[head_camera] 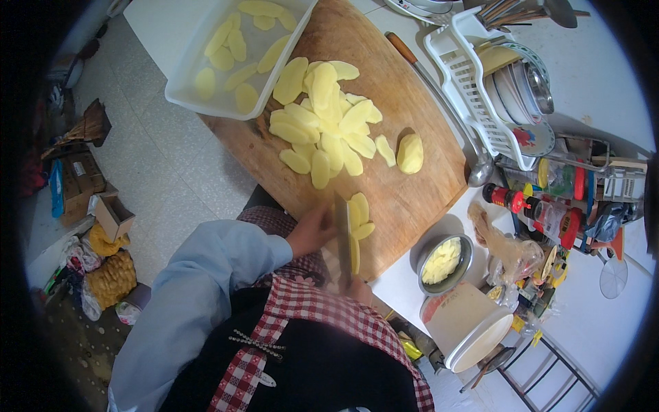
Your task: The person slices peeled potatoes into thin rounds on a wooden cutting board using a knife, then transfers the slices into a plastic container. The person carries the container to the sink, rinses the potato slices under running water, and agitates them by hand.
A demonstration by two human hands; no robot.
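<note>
My right hand (361, 290) grips the handle of a kitchen knife (342, 234), low at the front edge of a wooden cutting board (412, 216). Just left of the blade, my left hand (313, 230) has its fingers bent toward it; whatever may lie under them is hidden. Several fresh potato slices (361, 208) lie against the blade's right side. Farther up the board is a heap of oval potato slices (329, 118). A whole peeled potato (410, 154) rests to the right of the heap, with one thin slice (385, 150) beside it.
A translucent plastic tub (175, 85) with water and potato slices overhangs the board's upper left. Along the right lie a ladle (443, 95), a white dish rack (466, 77), a metal bowl (467, 257) of cut pieces, a plastic bucket (463, 324) and seasoning jars (502, 198).
</note>
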